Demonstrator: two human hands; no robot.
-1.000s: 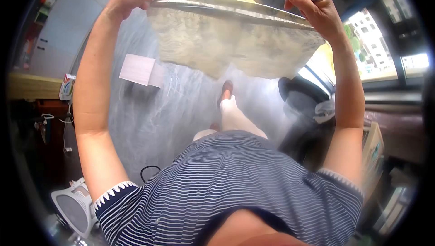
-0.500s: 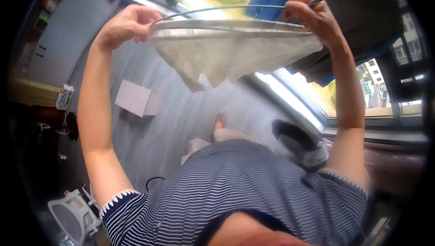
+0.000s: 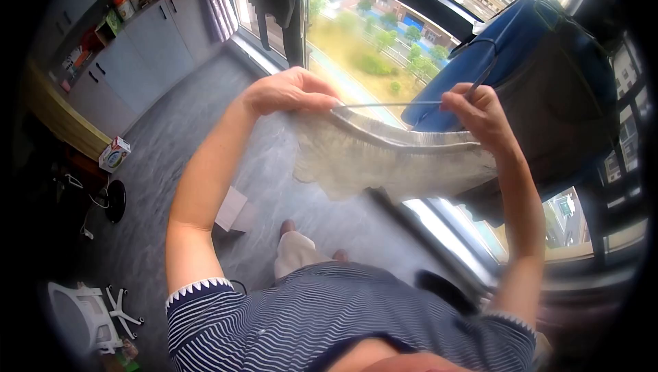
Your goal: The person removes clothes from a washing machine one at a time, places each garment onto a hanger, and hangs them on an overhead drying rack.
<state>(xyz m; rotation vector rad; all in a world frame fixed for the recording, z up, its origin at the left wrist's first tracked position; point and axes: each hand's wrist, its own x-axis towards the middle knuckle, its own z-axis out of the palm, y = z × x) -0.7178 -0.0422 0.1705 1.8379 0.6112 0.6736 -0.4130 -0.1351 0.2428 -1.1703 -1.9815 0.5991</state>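
Observation:
A pale beige, thin piece of clothing (image 3: 391, 166) with a gathered band along its top hangs between my hands. My left hand (image 3: 295, 91) is closed, pinching one end of the band together with a thin grey rod (image 3: 391, 104) that looks like part of a clothes hanger. At the rod's other end, my right hand (image 3: 483, 113) has its fingers closed round it. The cloth's right side passes below my right hand; whether those fingers also grip it I cannot tell. Behind the right hand hang blue jeans (image 3: 473, 74) and a dark garment (image 3: 548, 98).
Windows (image 3: 377, 43) run along the front and right. White cabinets (image 3: 147, 43) stand at the left back. On the grey floor (image 3: 164, 118) are a pinkish box (image 3: 233, 209), a small carton (image 3: 114, 154), a white chair (image 3: 86, 317) and a dark round object (image 3: 445, 290).
My hands have come closer together, the left one moving right. The band now sags where it was stretched straight. The view has turned toward the window, showing more of the hanging clothes and cabinets.

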